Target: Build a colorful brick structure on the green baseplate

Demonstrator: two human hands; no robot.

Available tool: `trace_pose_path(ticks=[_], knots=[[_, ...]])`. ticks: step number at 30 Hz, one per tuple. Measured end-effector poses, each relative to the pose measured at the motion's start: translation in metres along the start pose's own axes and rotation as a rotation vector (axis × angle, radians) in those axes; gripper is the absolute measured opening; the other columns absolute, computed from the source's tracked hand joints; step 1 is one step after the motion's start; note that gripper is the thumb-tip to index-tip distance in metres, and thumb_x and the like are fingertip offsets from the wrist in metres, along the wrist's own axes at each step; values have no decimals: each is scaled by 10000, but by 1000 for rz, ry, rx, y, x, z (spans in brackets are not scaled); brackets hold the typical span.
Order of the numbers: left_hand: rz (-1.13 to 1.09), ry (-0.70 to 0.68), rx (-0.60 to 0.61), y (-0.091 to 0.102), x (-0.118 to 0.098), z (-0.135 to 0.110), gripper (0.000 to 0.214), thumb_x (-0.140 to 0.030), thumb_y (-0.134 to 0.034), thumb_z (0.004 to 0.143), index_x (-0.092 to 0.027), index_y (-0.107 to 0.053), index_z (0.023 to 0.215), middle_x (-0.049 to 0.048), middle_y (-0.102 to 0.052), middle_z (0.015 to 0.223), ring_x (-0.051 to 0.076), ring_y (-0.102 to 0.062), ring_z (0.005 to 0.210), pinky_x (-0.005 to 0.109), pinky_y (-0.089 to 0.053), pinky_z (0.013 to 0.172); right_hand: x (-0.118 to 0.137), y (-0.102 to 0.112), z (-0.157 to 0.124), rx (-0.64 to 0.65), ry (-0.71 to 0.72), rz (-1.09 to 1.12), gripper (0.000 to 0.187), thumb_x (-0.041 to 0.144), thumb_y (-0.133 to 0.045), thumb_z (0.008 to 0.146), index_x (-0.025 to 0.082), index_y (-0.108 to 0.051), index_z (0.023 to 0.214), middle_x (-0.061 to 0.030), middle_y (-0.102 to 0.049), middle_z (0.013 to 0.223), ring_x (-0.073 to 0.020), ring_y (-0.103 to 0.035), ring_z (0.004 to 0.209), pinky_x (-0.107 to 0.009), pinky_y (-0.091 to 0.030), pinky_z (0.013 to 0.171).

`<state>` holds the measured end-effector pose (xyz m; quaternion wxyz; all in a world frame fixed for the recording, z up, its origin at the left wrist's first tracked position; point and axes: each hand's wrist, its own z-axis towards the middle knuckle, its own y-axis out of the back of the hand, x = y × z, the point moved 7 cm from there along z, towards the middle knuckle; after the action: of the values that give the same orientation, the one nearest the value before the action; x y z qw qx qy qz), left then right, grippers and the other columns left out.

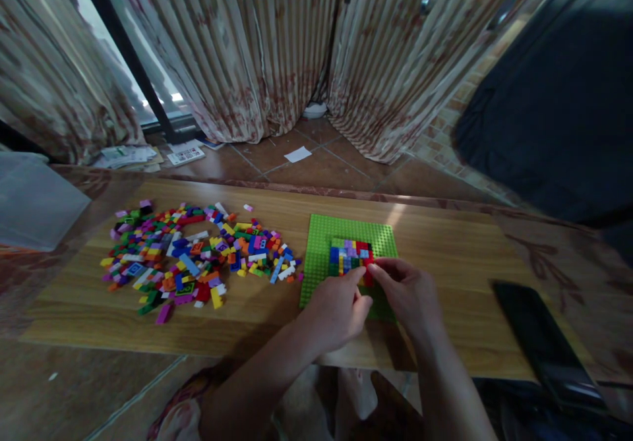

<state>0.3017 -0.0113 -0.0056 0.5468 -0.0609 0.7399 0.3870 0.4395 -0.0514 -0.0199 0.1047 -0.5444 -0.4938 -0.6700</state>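
Note:
A bright green baseplate point(319, 243) lies on the wooden board, carrying a low patchwork of coloured bricks point(349, 253) in blue, purple, yellow, white and red. My right hand point(410, 293) pinches a small red brick point(369, 274) at the right edge of that patchwork. From the left, my left hand point(336, 306) reaches over the baseplate. Its index finger is stretched out to the same red brick, with the thumb apart and the other fingers curled. My hands cover the near part of the patchwork.
Loose bricks of many colours point(190, 263) spread over the left half of the wooden board point(445, 236). A black phone-like slab point(541, 335) lies at the right end. A translucent plastic bin point(37, 200) stands at the far left. Curtains point(237, 52) hang behind.

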Motion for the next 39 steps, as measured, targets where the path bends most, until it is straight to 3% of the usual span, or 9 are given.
trace_pose_path(ticks=[10, 15, 18, 21, 26, 34, 39], knots=[[-63, 79, -12, 2, 4, 1, 481, -217, -506, 831, -100, -547, 1296, 22, -653, 673, 158, -556, 593, 261, -379, 564, -1, 0, 1, -25, 24, -73, 324, 457, -593, 788, 183, -730, 893, -79, -749, 829, -218, -681, 748, -346, -503, 712], [-101, 59, 3, -1, 3, -1, 476, -222, -507, 841, -91, -539, 1298, 10, -629, 639, 147, -534, 565, 256, -353, 551, -4, 2, 2, 57, 14, 9, 431, 480, -659, 737, 158, -689, 1023, -81, -726, 867, -196, -663, 713, -332, -515, 663], [-109, 46, 2, 0, 4, 0, 446, -212, -502, 842, -87, -554, 1267, 7, -614, 620, 144, -525, 557, 255, -338, 545, 2, 1, -3, 130, 104, -33, 559, 434, -704, 705, 173, -616, 1191, -81, -691, 963, -193, -648, 751, -328, -518, 645], [-118, 36, 9, 2, 4, 0, 436, -193, -503, 832, -93, -563, 1251, 8, -616, 627, 143, -521, 561, 253, -332, 546, 12, 0, -10, 175, 241, -148, 575, 356, -696, 717, 218, -585, 1263, -80, -645, 1063, -204, -632, 854, -361, -522, 738], [-128, 42, 25, 3, 4, 1, 391, -155, -498, 809, -108, -606, 1182, -3, -594, 596, 137, -495, 552, 252, -322, 551, 21, -3, -15, 178, 358, -296, 445, 265, -624, 757, 254, -639, 1201, -71, -625, 1089, -198, -628, 859, -361, -510, 766], [-217, 72, 41, 3, 5, 1, 430, -152, -502, 785, -94, -602, 1199, -30, -545, 545, 115, -441, 504, 244, -287, 517, 23, -2, -17, 157, 438, -338, 303, 317, -586, 848, 229, -665, 1128, -59, -666, 1025, -199, -633, 886, -342, -506, 785], [-476, 170, 107, -7, 9, 4, 521, -148, -499, 757, -97, -561, 1272, -42, -559, 553, 101, -447, 478, 217, -287, 480, 31, 5, -21, 118, 461, -291, 285, 396, -536, 890, 223, -699, 1048, -79, -680, 1010, -202, -651, 858, -343, -513, 752]])
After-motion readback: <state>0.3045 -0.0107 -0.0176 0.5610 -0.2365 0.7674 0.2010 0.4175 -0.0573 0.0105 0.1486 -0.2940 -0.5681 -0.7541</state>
